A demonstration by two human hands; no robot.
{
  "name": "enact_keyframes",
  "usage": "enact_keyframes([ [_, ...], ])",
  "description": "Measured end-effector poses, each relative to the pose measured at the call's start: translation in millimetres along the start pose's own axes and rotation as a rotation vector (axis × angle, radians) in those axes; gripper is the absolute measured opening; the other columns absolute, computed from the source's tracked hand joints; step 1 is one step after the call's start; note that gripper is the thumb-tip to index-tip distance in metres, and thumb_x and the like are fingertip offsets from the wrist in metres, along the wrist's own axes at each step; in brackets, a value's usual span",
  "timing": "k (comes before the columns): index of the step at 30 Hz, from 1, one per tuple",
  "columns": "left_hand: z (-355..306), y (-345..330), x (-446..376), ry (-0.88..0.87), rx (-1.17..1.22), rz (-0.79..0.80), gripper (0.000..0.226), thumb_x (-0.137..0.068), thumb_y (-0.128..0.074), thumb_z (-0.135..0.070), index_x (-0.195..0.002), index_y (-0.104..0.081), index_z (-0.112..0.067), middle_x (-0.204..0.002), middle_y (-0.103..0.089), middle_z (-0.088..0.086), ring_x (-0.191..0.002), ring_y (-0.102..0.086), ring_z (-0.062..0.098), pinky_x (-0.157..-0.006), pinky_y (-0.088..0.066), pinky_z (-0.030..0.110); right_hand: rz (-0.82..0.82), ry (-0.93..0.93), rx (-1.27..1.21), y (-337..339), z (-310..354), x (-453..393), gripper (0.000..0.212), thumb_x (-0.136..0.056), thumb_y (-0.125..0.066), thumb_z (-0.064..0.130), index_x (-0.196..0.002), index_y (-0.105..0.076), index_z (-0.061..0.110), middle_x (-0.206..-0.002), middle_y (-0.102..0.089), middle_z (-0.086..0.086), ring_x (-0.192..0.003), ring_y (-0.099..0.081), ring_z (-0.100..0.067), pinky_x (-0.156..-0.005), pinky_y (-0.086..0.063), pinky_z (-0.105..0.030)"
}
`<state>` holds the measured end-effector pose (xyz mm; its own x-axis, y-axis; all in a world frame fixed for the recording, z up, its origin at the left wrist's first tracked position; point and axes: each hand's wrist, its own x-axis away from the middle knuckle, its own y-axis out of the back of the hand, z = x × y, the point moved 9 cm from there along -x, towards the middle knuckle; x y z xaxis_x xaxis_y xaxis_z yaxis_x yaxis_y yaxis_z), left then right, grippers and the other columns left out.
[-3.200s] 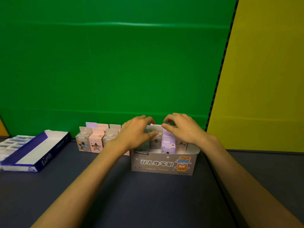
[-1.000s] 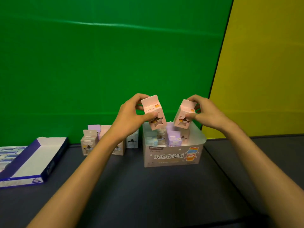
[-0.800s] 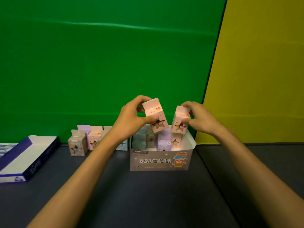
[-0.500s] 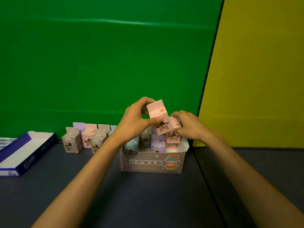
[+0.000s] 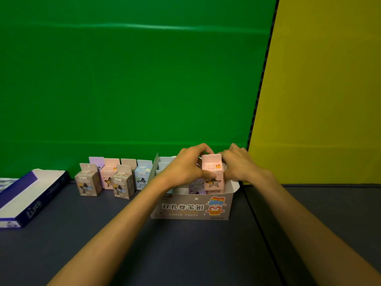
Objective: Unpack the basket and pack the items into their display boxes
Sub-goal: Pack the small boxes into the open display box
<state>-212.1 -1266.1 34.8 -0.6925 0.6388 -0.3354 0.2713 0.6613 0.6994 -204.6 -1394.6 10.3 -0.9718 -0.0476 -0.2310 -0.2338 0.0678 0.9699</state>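
A green backdrop [image 5: 127, 83] and a yellow panel [image 5: 321, 89] rise behind a dark desk [image 5: 185, 248] where a person reaches in with both bare forearms. At the far left edge of the desk lies a flat blue-and-white box [image 5: 31, 195], open side up. Near the centre stands the grey display box [image 5: 191, 207], printed with Chinese characters and a cartoon figure, its top open and small cartons packed upright inside, a lilac one [image 5: 196, 187] among them. The left hand [image 5: 185, 168] and the right hand [image 5: 241, 166] meet over the display box's right end, both on a pink carton [image 5: 212, 172] with a star-shaped window, which stands upright and partly down inside the box. The left hand's fingers curl over the carton's top with the thumb pressed on its front face; the right hand's fingers wrap its right side. To the left of the display box, a loose group of small cartons [image 5: 115, 178] in grey, pink and pale blue stands on the desk against the backdrop, hang tabs up.
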Motion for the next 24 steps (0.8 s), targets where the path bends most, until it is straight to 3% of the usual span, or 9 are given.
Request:
enact_keyframes([
  [6,-7,-10,-9,-0.033,-0.019,0.028,0.047,-0.07,-0.09,-0.018,-0.105,-0.058,-0.021,-0.1,-0.068,-0.002,-0.086,-0.067,0.013,-0.078,-0.056,0.038,0.021,0.001,-0.055,-1,-6,-1,0.029,-0.091,-0.067,0.029,-0.071,-0.047,0.029,-0.088,-0.056,0.002,-0.099,-0.044,-0.02,-0.079,-0.037,-0.035],
  [9,-5,-14,-13,-0.028,-0.028,0.044,0.047,-0.07,-0.089,-0.019,-0.106,-0.058,-0.019,-0.101,-0.068,0.0,-0.087,-0.068,0.016,-0.08,-0.056,0.042,-0.06,-0.013,-0.178,13,-15,0,0.008,-0.091,-0.069,0.026,-0.098,-0.068,0.029,-0.101,-0.068,0.002,-0.104,-0.056,-0.022,-0.082,-0.047,-0.038],
  [11,-2,-20,-15,-0.017,-0.049,0.065,0.048,-0.07,-0.089,-0.019,-0.106,-0.058,-0.018,-0.1,-0.069,0.001,-0.086,-0.068,0.017,-0.08,-0.056,0.044,-0.104,-0.017,-0.188,23,-19,2,0.021,-0.093,-0.067,0.025,-0.114,-0.069,0.024,-0.108,-0.069,0.005,-0.107,-0.056,-0.019,-0.087,-0.047,-0.037],
  [13,2,-28,-18,-0.008,-0.088,0.086,0.048,-0.069,-0.09,-0.02,-0.106,-0.058,-0.018,-0.1,-0.07,0.001,-0.085,-0.067,0.018,-0.079,-0.055,0.045,-0.143,-0.015,-0.205,29,-23,3,0.022,-0.095,-0.064,0.032,-0.114,-0.069,0.023,-0.11,-0.07,0.005,-0.105,-0.059,-0.017,-0.089,-0.049,-0.038],
  [19,12,-49,-22,-0.006,-0.459,0.128,0.053,-0.071,-0.085,-0.042,-0.112,-0.057,-0.024,-0.107,-0.068,-0.002,-0.099,-0.061,0.021,-0.082,-0.05,0.04,-0.2,0.011,-0.227,35,-25,8,0.019,-0.098,-0.059,0.028,-0.113,-0.069,0.022,-0.112,-0.071,0.005,-0.105,-0.062,-0.016,-0.091,-0.05,-0.038],
  [24,13,-56,-21,-0.04,-0.758,0.11,0.064,-0.073,-0.078,-0.055,-0.124,-0.056,-0.024,-0.118,-0.061,-0.001,-0.113,-0.051,0.023,-0.095,-0.04,0.043,-0.207,0.042,-0.247,34,-22,12,0.017,-0.097,-0.06,0.028,-0.111,-0.069,0.024,-0.108,-0.071,0.007,-0.1,-0.063,-0.013,-0.088,-0.052,-0.04],
])
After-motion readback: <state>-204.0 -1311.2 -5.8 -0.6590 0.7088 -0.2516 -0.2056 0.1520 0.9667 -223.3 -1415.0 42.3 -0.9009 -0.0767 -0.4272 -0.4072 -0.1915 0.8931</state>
